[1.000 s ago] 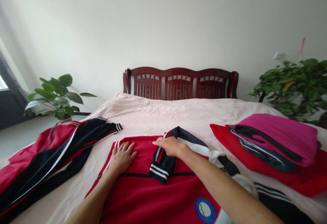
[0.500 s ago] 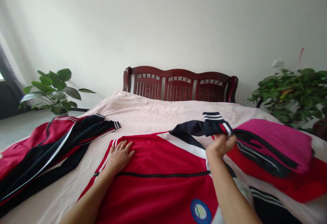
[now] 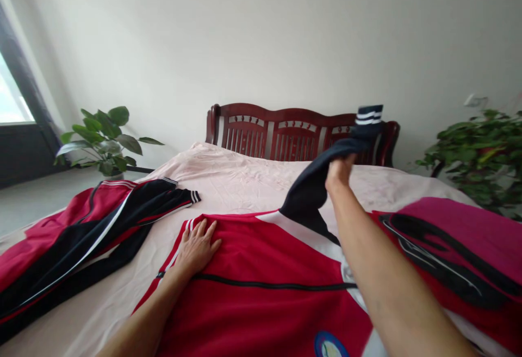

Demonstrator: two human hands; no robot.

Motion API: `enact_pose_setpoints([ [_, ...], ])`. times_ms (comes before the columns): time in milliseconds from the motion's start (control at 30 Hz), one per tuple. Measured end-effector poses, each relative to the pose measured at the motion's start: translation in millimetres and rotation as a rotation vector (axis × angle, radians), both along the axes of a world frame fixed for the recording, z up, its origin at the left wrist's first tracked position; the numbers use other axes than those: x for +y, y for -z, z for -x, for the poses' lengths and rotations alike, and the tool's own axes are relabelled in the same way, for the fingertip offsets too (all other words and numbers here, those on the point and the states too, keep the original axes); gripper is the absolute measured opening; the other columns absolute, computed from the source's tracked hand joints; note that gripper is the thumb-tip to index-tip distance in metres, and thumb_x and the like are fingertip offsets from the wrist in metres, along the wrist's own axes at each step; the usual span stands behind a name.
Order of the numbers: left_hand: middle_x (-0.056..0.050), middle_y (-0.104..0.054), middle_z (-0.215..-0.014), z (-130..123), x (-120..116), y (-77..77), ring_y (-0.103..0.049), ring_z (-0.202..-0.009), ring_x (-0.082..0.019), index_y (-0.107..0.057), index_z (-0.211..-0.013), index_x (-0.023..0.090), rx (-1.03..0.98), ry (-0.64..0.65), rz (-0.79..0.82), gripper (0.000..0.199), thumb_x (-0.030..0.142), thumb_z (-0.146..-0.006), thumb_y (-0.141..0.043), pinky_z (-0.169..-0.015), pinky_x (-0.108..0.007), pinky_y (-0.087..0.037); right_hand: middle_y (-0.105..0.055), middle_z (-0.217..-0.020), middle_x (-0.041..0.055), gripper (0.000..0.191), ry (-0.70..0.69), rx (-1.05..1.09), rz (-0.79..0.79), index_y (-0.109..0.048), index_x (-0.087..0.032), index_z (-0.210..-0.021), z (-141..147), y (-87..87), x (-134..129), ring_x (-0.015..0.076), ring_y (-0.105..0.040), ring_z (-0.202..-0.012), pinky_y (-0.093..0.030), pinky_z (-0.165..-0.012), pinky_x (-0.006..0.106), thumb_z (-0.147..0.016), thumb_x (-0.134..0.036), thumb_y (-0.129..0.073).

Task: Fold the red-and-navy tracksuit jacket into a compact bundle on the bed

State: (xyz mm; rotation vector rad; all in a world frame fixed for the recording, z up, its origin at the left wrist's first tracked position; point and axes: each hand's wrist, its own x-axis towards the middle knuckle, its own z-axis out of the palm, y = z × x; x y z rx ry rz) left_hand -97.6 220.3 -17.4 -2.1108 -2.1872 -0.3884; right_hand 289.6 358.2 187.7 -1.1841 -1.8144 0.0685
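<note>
The fingers [image 3: 336,168] of the right hand [image 3: 338,175] were curled closed around a navy fabric sleeve [image 3: 312,194], gripping it below a navy ribbed cuff with white stripes [image 3: 369,115]. The cuff stood up above the grip, in front of the headboard in the picture, right of the upper centre of the frame. The fingers [image 3: 205,236] of the left hand [image 3: 197,249] lay open and spread, flat on a red track jacket [image 3: 248,308], which was laid out across the lower middle of the frame. The raised sleeve ran down to the jacket's white-edged shoulder. A thin black line crossed the red cloth, and a round blue-rimmed badge [image 3: 328,347] sat cut off at the bottom edge.

The jacket rested on a pale pink bed sheet [image 3: 232,186]. A red-and-black striped track jacket [image 3: 77,240] lay at the lower left, and a magenta garment [image 3: 452,224] lay on red cloth at the right. Farther off stood a carved dark red wooden headboard [image 3: 261,131] and leafy green potted plants on both sides.

If the left hand lifted, tension in the raised sleeve could drag the jacket out of line. If the right hand let go, the sleeve could flop onto the magenta garment.
</note>
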Motion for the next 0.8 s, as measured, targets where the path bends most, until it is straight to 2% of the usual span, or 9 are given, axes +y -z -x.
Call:
enact_pose_setpoints([
  [67,-0.016,-0.035,-0.159,0.3,0.8,0.2,-0.032,-0.147,-0.033,-0.040,-0.152,0.024,0.010,-0.005,0.007,0.062,0.050,-0.096,-0.040,-0.117,-0.058,-0.018,-0.039,-0.149,0.0227,0.058,0.220,-0.120,0.145,-0.028,-0.003,-0.149,19.7,4.0,12.7,0.0293,-0.024,-0.146,-0.025,-0.116,0.053,-0.097,-0.028,-0.019],
  [133,-0.016,-0.036,-0.159,0.5,1.4,0.2,-0.033,-0.146,-0.033,-0.040,-0.151,0.025,0.023,0.003,0.019,0.061,0.051,-0.096,-0.040,-0.117,-0.059,-0.019,-0.032,-0.155,0.0246,0.059,0.334,-0.255,0.272,-0.028,0.000,-0.149,36.8,29.5,6.3,0.0296,-0.024,-0.147,-0.024,-0.118,0.048,-0.098,-0.030,-0.025],
  [233,-0.016,-0.038,-0.158,0.3,1.6,-0.3,-0.033,-0.146,-0.033,-0.041,-0.151,0.025,0.041,0.005,0.023,0.062,0.053,-0.096,-0.039,-0.117,-0.058,-0.020,-0.035,-0.157,0.0152,0.056,0.245,-0.426,0.376,-0.043,-0.012,-0.146,52.0,91.8,-30.2,0.0273,-0.028,-0.146,-0.025,-0.119,0.040,-0.096,-0.037,-0.039],
  [333,-0.015,-0.038,-0.158,0.2,1.6,-0.7,-0.032,-0.147,-0.032,-0.041,-0.151,0.026,0.047,-0.005,0.024,0.062,0.053,-0.096,-0.038,-0.117,-0.057,-0.021,-0.038,-0.156,0.0154,0.057,0.197,-0.561,0.508,-0.048,-0.017,-0.144,44.7,150.8,-71.6,0.0326,-0.031,-0.145,-0.026,-0.116,0.051,-0.094,-0.043,-0.045],
  [433,-0.014,-0.038,-0.158,0.9,2.3,-0.2,-0.032,-0.147,-0.032,-0.042,-0.150,0.026,0.039,0.000,0.031,0.061,0.054,-0.096,-0.038,-0.117,-0.057,-0.021,-0.040,-0.155,0.0152,0.058,0.209,-0.676,0.548,-0.045,-0.019,-0.146,14.2,185.1,-93.8,0.0313,-0.032,-0.145,-0.025,-0.117,0.053,-0.095,-0.046,-0.042],
  [500,-0.014,-0.039,-0.157,1.4,2.6,0.2,-0.033,-0.146,-0.032,-0.043,-0.149,0.026,0.034,0.008,0.024,0.060,0.053,-0.096,-0.038,-0.117,-0.057,-0.021,-0.035,-0.158,0.0158,0.059,0.282,-0.747,0.514,-0.039,-0.018,-0.151,-8.6,193.9,-97.6,0.0291,-0.031,-0.146,-0.026,-0.116,0.050,-0.098,-0.045,-0.035],
  [600,-0.014,-0.042,-0.156,1.1,1.1,-1.4,-0.036,-0.144,-0.032,-0.045,-0.148,0.026,0.035,0.021,0.000,0.059,0.053,-0.097,-0.038,-0.116,-0.058,-0.024,-0.032,-0.159,0.0165,0.058,0.358,-0.802,0.518,-0.034,-0.017,-0.153,-25.9,191.4,-98.8,0.0280,-0.032,-0.146,-0.027,-0.116,0.049,-0.100,-0.041,-0.031],
  [700,-0.016,-0.046,-0.152,-0.9,-4.5,-8.1,-0.038,-0.143,-0.032,-0.049,-0.145,0.020,0.046,0.038,-0.022,0.055,0.047,-0.098,-0.039,-0.115,-0.056,-0.028,-0.036,-0.157,0.0191,0.057,0.398,-0.823,0.574,-0.037,-0.012,-0.151,-16.9,177.9,-110.3,0.0303,-0.031,-0.146,-0.022,-0.117,0.052,-0.099,-0.036,-0.034],
  [800,-0.016,-0.051,-0.149,-5.8,-15.3,-20.3,-0.041,-0.141,-0.030,-0.056,-0.138,0.017,0.073,0.074,-0.060,0.047,0.034,-0.099,-0.037,-0.119,-0.054,-0.021,-0.039,-0.155,0.0182,0.059,0.388,-0.814,0.589,-0.040,-0.012,-0.150,5.0,161.6,-140.5,0.0320,-0.030,-0.146,-0.021,-0.118,0.051,-0.099,-0.041,-0.036],
])
